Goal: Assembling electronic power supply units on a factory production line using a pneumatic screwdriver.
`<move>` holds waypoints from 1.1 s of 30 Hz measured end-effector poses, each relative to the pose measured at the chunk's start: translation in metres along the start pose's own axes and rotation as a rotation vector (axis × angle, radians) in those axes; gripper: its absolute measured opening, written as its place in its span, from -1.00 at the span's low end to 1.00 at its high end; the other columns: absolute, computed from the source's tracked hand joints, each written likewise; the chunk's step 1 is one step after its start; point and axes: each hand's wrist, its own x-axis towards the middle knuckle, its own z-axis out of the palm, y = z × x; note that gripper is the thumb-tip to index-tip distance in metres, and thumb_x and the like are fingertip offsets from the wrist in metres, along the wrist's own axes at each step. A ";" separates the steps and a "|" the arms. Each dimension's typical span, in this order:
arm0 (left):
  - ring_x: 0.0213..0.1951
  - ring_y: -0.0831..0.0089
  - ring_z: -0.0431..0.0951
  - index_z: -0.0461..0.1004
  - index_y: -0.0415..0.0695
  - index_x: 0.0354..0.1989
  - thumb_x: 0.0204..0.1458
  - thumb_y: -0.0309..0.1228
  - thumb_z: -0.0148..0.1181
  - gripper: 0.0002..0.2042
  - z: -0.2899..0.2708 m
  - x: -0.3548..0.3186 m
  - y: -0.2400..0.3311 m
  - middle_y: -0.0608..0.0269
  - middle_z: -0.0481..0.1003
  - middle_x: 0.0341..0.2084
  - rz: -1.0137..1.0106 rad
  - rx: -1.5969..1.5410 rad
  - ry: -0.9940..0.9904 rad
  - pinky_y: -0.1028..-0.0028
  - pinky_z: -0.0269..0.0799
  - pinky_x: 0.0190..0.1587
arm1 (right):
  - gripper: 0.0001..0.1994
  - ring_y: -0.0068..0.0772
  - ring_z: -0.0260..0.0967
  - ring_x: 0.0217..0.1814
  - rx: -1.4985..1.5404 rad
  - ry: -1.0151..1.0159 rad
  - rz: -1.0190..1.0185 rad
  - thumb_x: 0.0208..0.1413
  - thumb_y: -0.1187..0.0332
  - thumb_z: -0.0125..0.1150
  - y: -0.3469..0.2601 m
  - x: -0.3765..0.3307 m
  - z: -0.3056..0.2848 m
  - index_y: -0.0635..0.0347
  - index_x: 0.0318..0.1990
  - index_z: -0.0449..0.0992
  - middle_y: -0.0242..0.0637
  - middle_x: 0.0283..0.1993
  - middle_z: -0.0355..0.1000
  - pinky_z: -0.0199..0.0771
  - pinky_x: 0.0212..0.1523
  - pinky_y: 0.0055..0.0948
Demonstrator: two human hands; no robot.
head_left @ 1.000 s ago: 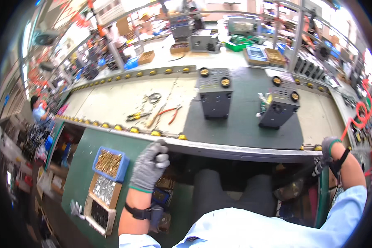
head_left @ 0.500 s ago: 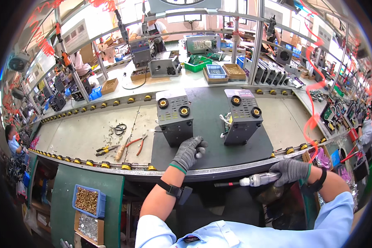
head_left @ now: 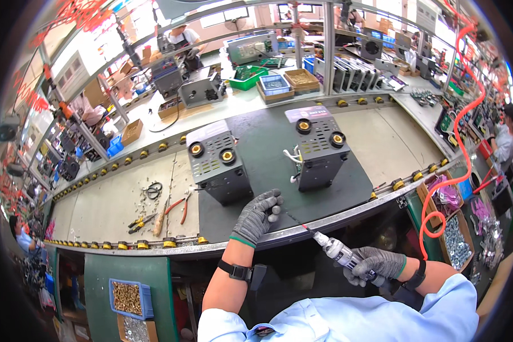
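Note:
My left hand (head_left: 258,218), in a grey glove, is over the dark mat (head_left: 256,122), beside the lower front of the left black metal case (head_left: 219,165). Its fingers are curled together; whatever they pinch, if anything, is too small to make out. In my gloved right hand (head_left: 375,265) is a white and grey power screwdriver (head_left: 341,252), tilted so that its long thin bit points up and left, the tip close to my left fingertips. A second black metal case (head_left: 322,151), with two brass-centred round sockets and loose white wires, stands to the right.
Pliers (head_left: 141,222), red-handled cutters (head_left: 178,209) and black scissors (head_left: 154,190) lie left of the mat. A blue bin of brass parts (head_left: 128,298) sits lower left. A coiled red air hose (head_left: 467,142) hangs at right, by a box of small metal parts (head_left: 456,242).
My right hand has swung the screwdriver from level to slanting upward, bringing its bit near my left hand. The whole view has tilted and shifted; my left hand stays beside the left case.

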 end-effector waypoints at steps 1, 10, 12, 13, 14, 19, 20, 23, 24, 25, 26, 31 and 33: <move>-0.45 0.46 0.55 0.43 -0.30 0.07 0.26 -0.47 0.18 -0.74 0.005 0.001 -0.003 0.09 0.56 -0.28 0.021 0.033 0.060 0.60 0.35 -0.61 | -0.51 -0.58 0.48 -0.36 -0.057 -0.012 0.015 0.05 0.21 0.43 -0.003 0.000 -0.002 0.20 0.10 0.45 -0.34 -0.32 0.48 0.52 -0.34 -0.60; -0.52 0.52 0.51 0.50 -0.27 -0.07 0.31 -0.31 0.19 -0.76 0.011 0.017 -0.009 0.18 0.54 -0.40 -0.061 0.152 0.062 0.59 0.25 -0.67 | -0.52 -0.67 0.38 -0.47 -0.153 0.207 -0.161 0.11 0.08 0.42 -0.002 0.006 0.002 0.17 0.03 0.43 -0.41 -0.34 0.45 0.45 -0.47 -0.60; -0.53 0.52 0.46 0.50 -0.29 -0.05 0.31 -0.33 0.18 -0.76 0.022 0.018 -0.008 0.22 0.52 -0.42 -0.025 0.086 0.053 0.57 0.28 -0.63 | -0.52 -0.67 0.38 -0.47 -0.136 0.187 -0.179 0.11 0.04 0.42 0.001 0.011 0.001 0.16 0.01 0.43 -0.41 -0.34 0.45 0.46 -0.47 -0.61; -0.53 0.52 0.46 0.50 -0.29 -0.05 0.31 -0.33 0.18 -0.76 0.026 0.018 -0.008 0.22 0.52 -0.42 -0.036 0.097 0.056 0.57 0.28 -0.63 | -0.52 -0.67 0.38 -0.47 -0.131 0.167 -0.196 0.11 0.01 0.41 0.002 0.014 0.000 0.15 -0.01 0.43 -0.41 -0.35 0.45 0.46 -0.48 -0.62; -0.56 0.51 0.44 0.51 -0.29 -0.04 0.31 -0.33 0.18 -0.75 0.029 0.018 -0.008 0.21 0.52 -0.43 0.018 0.127 0.089 0.56 0.29 -0.62 | -0.51 -0.68 0.38 -0.47 -0.138 0.154 -0.197 0.11 -0.04 0.39 0.004 0.017 -0.001 0.12 -0.02 0.43 -0.41 -0.35 0.46 0.46 -0.49 -0.63; -0.74 0.52 0.35 0.52 -0.21 -0.17 0.29 -0.17 0.21 -0.70 0.022 0.014 -0.004 0.31 0.49 -0.59 -0.009 0.000 0.081 0.55 0.18 -0.73 | -0.53 -0.68 0.38 -0.48 -0.109 0.113 -0.158 0.12 -0.03 0.36 0.002 0.026 0.001 0.10 0.00 0.43 -0.41 -0.35 0.46 0.45 -0.53 -0.64; -0.74 0.52 0.35 0.52 -0.21 -0.17 0.29 -0.17 0.21 -0.70 0.026 0.012 -0.003 0.31 0.49 -0.59 -0.014 0.011 0.087 0.55 0.18 -0.73 | -0.53 -0.68 0.38 -0.49 -0.123 0.119 -0.148 0.12 -0.02 0.36 0.002 0.028 0.001 0.09 0.01 0.44 -0.41 -0.35 0.46 0.44 -0.54 -0.64; -0.77 0.56 0.30 0.52 -0.16 -0.23 0.30 -0.12 0.20 -0.69 0.042 0.008 -0.003 0.39 0.45 -0.66 -0.011 -0.009 0.105 0.55 0.10 -0.79 | -0.51 -0.68 0.38 -0.49 -0.121 0.118 -0.176 0.11 -0.01 0.36 0.003 0.032 -0.002 0.10 0.04 0.44 -0.41 -0.36 0.46 0.44 -0.55 -0.63; -0.78 0.58 0.28 0.51 -0.15 -0.23 0.33 -0.12 0.15 -0.69 0.046 0.006 -0.004 0.42 0.46 -0.67 0.010 0.006 0.111 0.55 0.09 -0.80 | -0.51 -0.68 0.38 -0.49 -0.116 0.112 -0.178 0.11 -0.01 0.36 0.002 0.033 -0.002 0.10 0.04 0.44 -0.41 -0.36 0.46 0.44 -0.55 -0.63; -0.79 0.60 0.27 0.51 -0.13 -0.23 0.36 -0.11 0.09 -0.68 0.051 0.004 -0.004 0.44 0.47 -0.67 0.031 0.021 0.117 0.56 0.08 -0.80 | -0.51 -0.68 0.38 -0.49 -0.125 0.114 -0.175 0.11 -0.01 0.36 0.002 0.034 -0.002 0.11 0.05 0.43 -0.41 -0.36 0.46 0.44 -0.55 -0.63; -0.79 0.60 0.27 0.51 -0.13 -0.23 0.36 -0.11 0.09 -0.68 0.058 0.001 -0.005 0.44 0.47 -0.67 0.031 0.024 0.121 0.56 0.08 -0.80 | -0.50 -0.68 0.38 -0.49 -0.135 0.117 -0.171 0.11 -0.01 0.36 0.002 0.034 -0.002 0.11 0.06 0.43 -0.41 -0.36 0.46 0.44 -0.56 -0.63; -0.76 0.60 0.30 0.52 -0.14 -0.25 0.32 -0.13 0.17 -0.70 0.072 -0.005 -0.012 0.46 0.42 -0.69 0.098 -0.116 0.129 0.58 0.10 -0.78 | -0.47 -0.68 0.38 -0.50 -0.098 0.081 -0.214 0.11 -0.05 0.36 0.006 0.035 -0.002 0.12 0.06 0.43 -0.42 -0.37 0.46 0.43 -0.57 -0.62; -0.76 0.63 0.27 0.53 -0.14 -0.25 0.33 -0.13 0.16 -0.70 0.082 -0.008 -0.015 0.48 0.42 -0.68 0.133 -0.108 0.148 0.59 0.09 -0.78 | -0.46 -0.68 0.38 -0.50 -0.070 0.072 -0.215 0.11 -0.07 0.36 0.007 0.033 -0.002 0.12 0.06 0.43 -0.43 -0.37 0.46 0.43 -0.58 -0.62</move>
